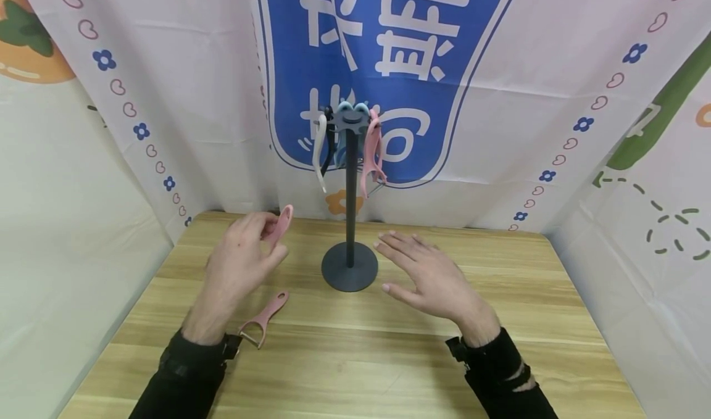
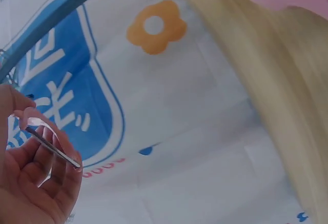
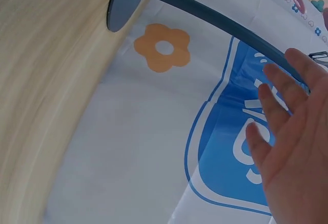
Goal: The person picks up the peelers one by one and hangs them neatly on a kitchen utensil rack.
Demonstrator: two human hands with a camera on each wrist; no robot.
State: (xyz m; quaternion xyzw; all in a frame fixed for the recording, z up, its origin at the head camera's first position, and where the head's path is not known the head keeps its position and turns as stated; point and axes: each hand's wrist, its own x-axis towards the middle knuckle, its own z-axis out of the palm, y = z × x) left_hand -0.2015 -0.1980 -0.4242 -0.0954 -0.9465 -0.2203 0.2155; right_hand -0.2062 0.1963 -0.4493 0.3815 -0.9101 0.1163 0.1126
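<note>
A person is sitting at a wooden table (image 1: pixel 500 295) with a dark stand (image 1: pixel 350 221) in the middle, its top ring already hung with white, blue and pink peelers (image 1: pixel 371 153). The left hand (image 1: pixel 239 265) is holding up a pink peeler (image 1: pixel 280 224), fingers curled round its blade end while the handle is pointing up toward the stand's top. In the left wrist view, the metal blade (image 2: pixel 51 147) is lying across the fingertips, so the grip looks light.

To hang this well, it seems wise to keep the hole at the handle's tip free of the fingers and facing the stand, to come at an empty hook from the left side, and to keep the blade turned away from the skin. The right hand (image 1: pixel 433 277) is hovering flat and relaxed, fingers spread, holding nothing, just right of the stand's round base (image 1: pixel 350 274); it could steady the pole if the stand is prone to wobble.

A second pink peeler (image 1: pixel 263 320) is lying on the table just beside the left wrist, below the lifted hand and apart from the right hand. Printed cloth (image 1: pixel 555 98) is hanging behind.
</note>
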